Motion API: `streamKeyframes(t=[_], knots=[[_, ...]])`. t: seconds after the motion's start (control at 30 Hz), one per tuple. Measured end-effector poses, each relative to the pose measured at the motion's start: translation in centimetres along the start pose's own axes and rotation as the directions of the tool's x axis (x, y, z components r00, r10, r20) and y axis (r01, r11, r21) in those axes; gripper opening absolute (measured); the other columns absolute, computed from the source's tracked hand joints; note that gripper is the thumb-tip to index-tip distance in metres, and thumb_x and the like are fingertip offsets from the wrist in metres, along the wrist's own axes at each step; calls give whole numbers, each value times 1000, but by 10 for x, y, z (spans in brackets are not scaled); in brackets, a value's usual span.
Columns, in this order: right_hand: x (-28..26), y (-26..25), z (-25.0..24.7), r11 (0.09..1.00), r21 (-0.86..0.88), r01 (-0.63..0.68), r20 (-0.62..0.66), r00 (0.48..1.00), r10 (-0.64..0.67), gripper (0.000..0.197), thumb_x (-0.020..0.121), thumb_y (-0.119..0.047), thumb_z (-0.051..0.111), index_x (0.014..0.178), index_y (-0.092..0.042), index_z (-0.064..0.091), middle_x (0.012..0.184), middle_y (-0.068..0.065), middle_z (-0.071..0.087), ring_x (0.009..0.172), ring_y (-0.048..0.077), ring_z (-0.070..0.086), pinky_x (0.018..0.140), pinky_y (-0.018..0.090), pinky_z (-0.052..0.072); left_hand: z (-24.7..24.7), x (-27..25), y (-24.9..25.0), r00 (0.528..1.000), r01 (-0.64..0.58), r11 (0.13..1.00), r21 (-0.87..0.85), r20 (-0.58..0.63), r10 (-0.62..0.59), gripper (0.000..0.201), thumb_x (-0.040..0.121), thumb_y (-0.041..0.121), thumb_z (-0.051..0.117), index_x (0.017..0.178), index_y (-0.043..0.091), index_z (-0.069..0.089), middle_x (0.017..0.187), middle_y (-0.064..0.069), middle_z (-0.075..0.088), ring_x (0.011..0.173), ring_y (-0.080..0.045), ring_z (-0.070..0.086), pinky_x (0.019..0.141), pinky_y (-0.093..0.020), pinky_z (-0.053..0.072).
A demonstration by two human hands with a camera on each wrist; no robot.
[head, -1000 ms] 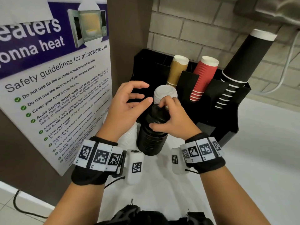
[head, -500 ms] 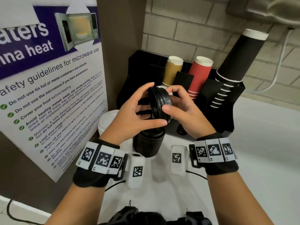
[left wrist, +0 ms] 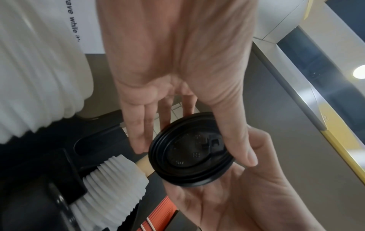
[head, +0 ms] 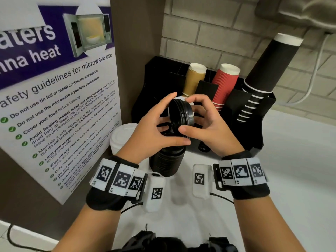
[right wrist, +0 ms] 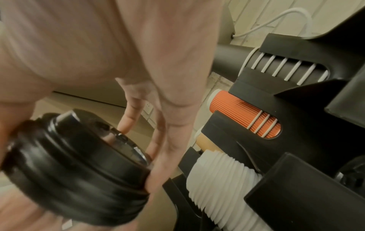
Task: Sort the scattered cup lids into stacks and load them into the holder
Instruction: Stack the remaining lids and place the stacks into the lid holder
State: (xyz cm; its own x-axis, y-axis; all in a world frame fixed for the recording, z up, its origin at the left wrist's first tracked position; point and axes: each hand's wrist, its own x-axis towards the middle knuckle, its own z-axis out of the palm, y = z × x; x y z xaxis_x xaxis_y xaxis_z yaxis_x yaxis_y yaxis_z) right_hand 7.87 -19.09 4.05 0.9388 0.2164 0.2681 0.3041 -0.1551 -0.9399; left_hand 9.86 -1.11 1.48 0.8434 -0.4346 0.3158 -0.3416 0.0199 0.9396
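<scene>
A short stack of black cup lids (head: 181,113) is held on edge between both hands, just above a tall stack of black lids (head: 166,160) standing on the counter. My left hand (head: 179,118) curls index finger over and thumb under the short stack; the left wrist view shows the thumb along the rim of these lids (left wrist: 189,156). My right hand (head: 185,115) grips the same lids (right wrist: 75,171) from the other side. Behind the hands stands the black holder (head: 254,139), with a row of white lids (right wrist: 217,179) lying in one slot.
A stack of white lids (head: 121,137) stands on the counter at the left, next to the microwave poster (head: 54,106). The holder carries tan cups (head: 194,79), red cups (head: 225,84) and a long black cup stack (head: 263,73). White counter (head: 291,170) extends to the right.
The right hand has lifted a few black lids off the tall stack and tipped them on edge. The left hand, open beside the stack before, now grips them too.
</scene>
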Motion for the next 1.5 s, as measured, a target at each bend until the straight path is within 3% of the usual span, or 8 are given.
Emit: streamKeyframes(t=[0.2,0.37,0.47,0.73,1.13,1.3,1.37,1.5], knots=[[4,1,-30,985,-147,86,-301,945,-127,57,70,-14,81,112,-17,43,113,1,58,97,8,65,79,24,54,-8,1,1,989,-9,998,-60,-150,0,84,64,41,82,136,47,37,141,17,43,125,-5,52,96,-24,49],[8,31,-72,824,-529,-204,-483,870,-95,60,69,-22,84,108,-16,39,117,11,52,103,23,57,81,30,50,-23,2,2,940,-77,997,0,-334,72,46,84,25,72,126,28,52,127,6,53,112,-13,61,85,-13,48],[9,52,-76,652,-687,-320,-451,892,-38,62,66,-22,84,110,-13,41,113,8,45,94,19,48,75,28,38,-25,2,0,937,-80,996,27,-338,85,37,87,17,70,121,27,56,126,7,55,111,-13,61,86,-15,49],[30,78,-68,230,-933,-278,-192,922,337,71,64,-19,83,123,-14,43,125,10,44,107,31,52,90,38,42,-20,0,-4,949,-67,997,41,-307,76,34,78,28,70,110,37,60,127,8,56,109,-6,61,83,-17,50],[34,89,-59,-59,-991,-117,-131,883,451,86,64,-46,78,135,-19,37,127,7,46,114,26,49,94,39,40,-23,-3,-8,945,-61,995,82,-315,84,30,83,25,69,109,37,60,126,8,56,109,-7,60,81,-13,48],[27,77,-53,-60,-993,-105,-121,850,513,78,72,-35,76,137,-17,37,129,6,48,120,26,46,98,41,39,-25,-5,-8,939,-57,994,88,-333,84,30,87,18,70,108,36,61,127,7,56,109,-7,60,81,-13,48],[23,66,-50,23,-985,-173,-148,897,416,62,79,-24,69,134,-14,42,128,9,49,118,30,47,96,43,43,-26,-5,-9,938,-51,995,87,-337,78,29,87,18,70,107,37,61,127,7,56,108,-7,61,82,-14,48],[15,45,-26,596,-800,-68,-99,995,-20,33,83,-9,63,115,-6,56,110,13,56,101,27,56,88,42,47,-24,-5,-9,937,-31,996,87,-343,59,28,84,22,70,107,36,61,127,5,56,107,-9,61,82,-16,49]])
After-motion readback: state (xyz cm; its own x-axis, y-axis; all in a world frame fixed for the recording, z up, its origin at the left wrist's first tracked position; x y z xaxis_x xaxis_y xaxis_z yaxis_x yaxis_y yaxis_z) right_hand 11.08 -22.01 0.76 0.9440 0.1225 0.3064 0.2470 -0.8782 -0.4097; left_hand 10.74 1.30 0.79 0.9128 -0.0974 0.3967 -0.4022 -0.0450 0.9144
